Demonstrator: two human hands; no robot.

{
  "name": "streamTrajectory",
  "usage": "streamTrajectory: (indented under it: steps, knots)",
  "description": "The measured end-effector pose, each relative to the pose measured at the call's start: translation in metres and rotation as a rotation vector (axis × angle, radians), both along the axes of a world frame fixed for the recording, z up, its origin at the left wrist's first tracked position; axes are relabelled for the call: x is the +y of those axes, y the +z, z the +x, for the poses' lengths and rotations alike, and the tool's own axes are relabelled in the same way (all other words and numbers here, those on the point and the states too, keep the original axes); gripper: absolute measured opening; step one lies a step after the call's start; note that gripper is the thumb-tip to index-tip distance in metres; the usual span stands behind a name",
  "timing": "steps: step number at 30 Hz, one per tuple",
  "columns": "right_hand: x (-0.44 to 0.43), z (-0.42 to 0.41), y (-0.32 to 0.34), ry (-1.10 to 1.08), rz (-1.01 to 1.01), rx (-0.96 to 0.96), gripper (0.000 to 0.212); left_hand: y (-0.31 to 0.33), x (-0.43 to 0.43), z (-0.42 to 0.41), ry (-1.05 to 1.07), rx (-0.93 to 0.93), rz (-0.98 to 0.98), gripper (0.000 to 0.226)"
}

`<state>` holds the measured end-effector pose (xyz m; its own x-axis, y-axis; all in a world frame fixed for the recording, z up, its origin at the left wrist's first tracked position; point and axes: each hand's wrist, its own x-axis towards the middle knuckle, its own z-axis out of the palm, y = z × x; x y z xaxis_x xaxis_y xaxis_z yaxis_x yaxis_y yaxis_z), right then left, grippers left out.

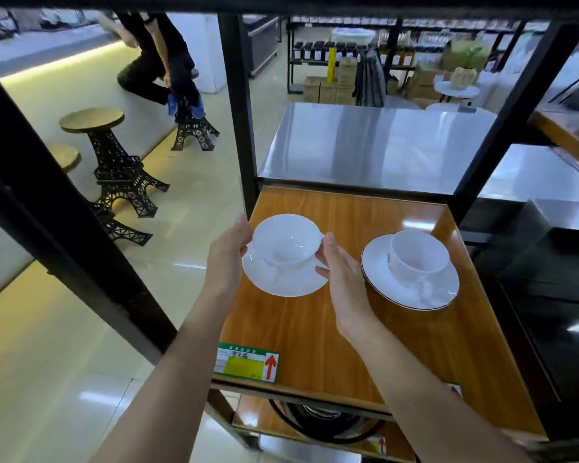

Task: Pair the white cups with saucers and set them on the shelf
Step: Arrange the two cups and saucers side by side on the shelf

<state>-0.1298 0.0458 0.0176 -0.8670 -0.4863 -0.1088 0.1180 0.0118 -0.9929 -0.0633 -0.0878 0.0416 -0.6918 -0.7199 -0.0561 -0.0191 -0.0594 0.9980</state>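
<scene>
On the left half of the wooden shelf (315,329) a white cup (286,240) sits on a plain white saucer (281,280). My left hand (229,250) holds the cup's left side, its thumb at the rim. My right hand (343,272) touches the cup's right side by the handle, with its fingers against the saucer's edge. A second white cup (418,257) stands on a dark-rimmed white saucer (411,294) on the shelf's right half, apart from both hands.
Black uprights (238,105) frame the shelf, one right behind the left cup. A price label (246,362) hangs on the front edge. A steel table (375,145) lies behind, black appliances (549,295) to the right. Tower-shaped stools (114,158) and a seated person (161,55) are on the left.
</scene>
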Motion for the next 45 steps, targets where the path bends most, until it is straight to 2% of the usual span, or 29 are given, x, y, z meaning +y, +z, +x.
streamTrajectory:
  steps: [3, 8, 15, 20, 28, 32, 35, 39, 42, 45]
  knots:
    - [-0.001, 0.000, -0.002, 0.002, 0.004, -0.012, 0.044, -0.001, 0.002, -0.001, 0.005, -0.007, 0.011, 0.032]
    - [-0.003, -0.004, -0.006, -0.030, -0.008, -0.041, 0.049, -0.004, 0.001, 0.000, 0.008, -0.010, 0.004, 0.027]
    - [-0.006, -0.006, -0.007, -0.065, 0.004, -0.068, 0.042, -0.009, -0.002, 0.002, 0.031, -0.010, -0.085, 0.032]
    - [-0.007, -0.007, -0.006, -0.069, 0.021, -0.037, 0.049, -0.011, -0.004, 0.003, 0.030, -0.010, -0.091, 0.032]
    - [-0.006, -0.006, -0.003, -0.060, 0.041, 0.010, 0.045, -0.013, -0.006, 0.004, 0.023, 0.009, -0.112, 0.030]
    - [-0.003, -0.001, -0.004, -0.070, 0.059, 0.099, 0.040, -0.011, -0.004, 0.005, 0.035, 0.005, -0.138, 0.026]
    - [0.005, 0.000, -0.002, -0.126, 0.093, 0.221, 0.042, -0.002, 0.000, 0.006, 0.041, 0.004, -0.229, 0.019]
    - [0.022, -0.007, 0.012, -0.241, 0.115, 0.400, 0.023, 0.015, 0.011, 0.002, 0.022, -0.021, -0.411, 0.034]
    - [0.039, -0.015, 0.025, -0.325, 0.181, 0.529, 0.028, 0.029, 0.033, -0.006, 0.009, 0.027, -0.544, 0.045]
    - [0.061, -0.023, 0.033, -0.379, 0.229, 0.630, 0.024, 0.031, 0.062, -0.016, -0.006, 0.098, -0.587, 0.039]
